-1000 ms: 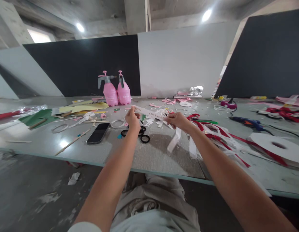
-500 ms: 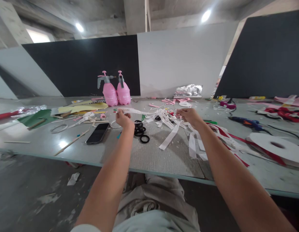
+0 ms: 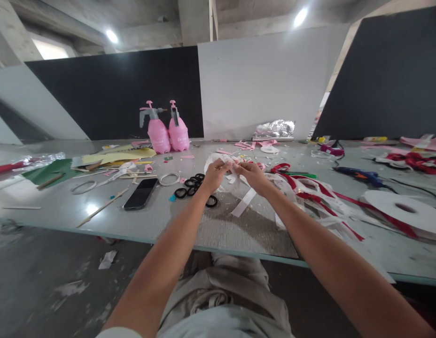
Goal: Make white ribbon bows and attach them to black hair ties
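My left hand (image 3: 217,173) and my right hand (image 3: 251,174) meet over the middle of the table, fingertips pinched together. Between them is white ribbon (image 3: 211,159), which loops up behind my left fingers. The exact grip of the fingertips is partly hidden. Below my hands a cut strip of white ribbon (image 3: 244,203) lies on the tabletop. Several black rings (image 3: 181,193) lie beside my left wrist. Red and white ribbons (image 3: 311,195) are tangled next to my right forearm and run toward a large white spool (image 3: 403,211).
A phone (image 3: 141,193) lies left of the black rings, near a white ring (image 3: 169,179). Two pink spray bottles (image 3: 159,136) stand at the back. A blue glue gun (image 3: 361,176) with a cord lies at right. Thin wooden sticks (image 3: 102,206) and paper sheets (image 3: 117,156) cover the left side.
My hands have come together from wide apart, the left moving right and the right moving left. The white ribbon, stretched out before, is now gathered between them. Red ribbon shows more at right.
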Tool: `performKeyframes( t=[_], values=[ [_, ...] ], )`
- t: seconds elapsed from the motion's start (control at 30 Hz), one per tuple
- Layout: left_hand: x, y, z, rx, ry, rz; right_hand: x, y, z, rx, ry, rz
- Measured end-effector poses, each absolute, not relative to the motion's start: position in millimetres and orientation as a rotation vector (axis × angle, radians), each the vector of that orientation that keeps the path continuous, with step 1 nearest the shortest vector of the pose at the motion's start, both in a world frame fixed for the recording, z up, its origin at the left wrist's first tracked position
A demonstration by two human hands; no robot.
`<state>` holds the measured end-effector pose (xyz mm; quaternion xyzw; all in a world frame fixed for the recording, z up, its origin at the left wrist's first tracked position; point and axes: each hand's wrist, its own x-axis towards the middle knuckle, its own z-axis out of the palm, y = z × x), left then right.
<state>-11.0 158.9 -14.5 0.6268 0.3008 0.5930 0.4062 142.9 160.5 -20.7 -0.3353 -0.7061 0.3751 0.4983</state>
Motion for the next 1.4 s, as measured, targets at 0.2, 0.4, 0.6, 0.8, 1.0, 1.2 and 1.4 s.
performKeyframes(
  t=[0.2, 0.4, 0.6, 0.8, 1.0, 1.2, 1.4],
  values=[
    [-16.5, 159.3, -21.2, 1.595, 0.932, 1.518, 160.6, 152.9, -8.8, -0.691, -1.391, 1.247],
    [-19.6, 157.7, -14.8, 1.404, 0.910, 1.906, 168.3, 144.0, -1.5, -0.664, -1.493, 1.521],
    [-11.1, 160.2, -18.9, 1.468, 0.660, 1.210, 169.6, 141.7, -3.4, -0.559, -1.488, 1.641],
    [-10.6, 150.8, -18.0, 1.317, 0.557, 0.978, 172.4, 142.6, -2.2, -0.593, -1.456, 1.637],
    [-12.0, 148.1, -13.2, 1.292, 0.506, 1.012, 173.9, 144.5, -1.2, -0.547, -1.435, 1.629],
    [-11.1, 156.0, -15.6, 1.132, 0.510, 1.200, 177.8, 142.4, 5.2, -0.524, -1.442, 1.607],
    [-14.8, 155.1, -10.2, 1.198, 0.528, 1.191, 183.0, 136.7, 17.5, -0.502, -1.366, 1.531]
  ],
)
